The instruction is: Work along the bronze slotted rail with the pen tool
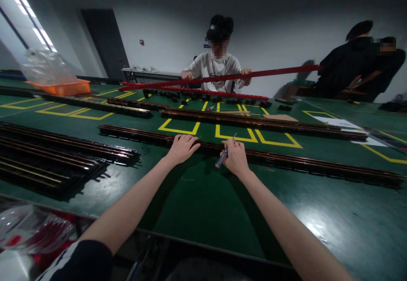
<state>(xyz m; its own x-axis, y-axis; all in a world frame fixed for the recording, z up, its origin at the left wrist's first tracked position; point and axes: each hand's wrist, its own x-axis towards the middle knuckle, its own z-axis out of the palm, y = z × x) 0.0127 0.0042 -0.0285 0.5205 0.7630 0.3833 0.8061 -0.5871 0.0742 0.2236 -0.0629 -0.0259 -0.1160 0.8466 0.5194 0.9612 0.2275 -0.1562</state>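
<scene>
A long dark rail assembly with copper-coloured strips (286,161) runs crosswise in front of me on the green table. Resting on it with fingers stretched out is my left hand (182,148). My right hand (235,157) is just to the right, by the same rail, closed around a screwdriver (220,160). The screwdriver's clear handle sticks out toward the lower left, and its thin metal shaft shows above the fingers. My fingers hide the middle of the tool.
Similar rails (57,158) lie stacked at left, and another long rail (254,122) lies farther back. Across the green table (197,213), a person (219,67) holds a long red bar (273,72). An orange bin (65,87) with plastic bags stands back left. Two people in dark clothes are at right.
</scene>
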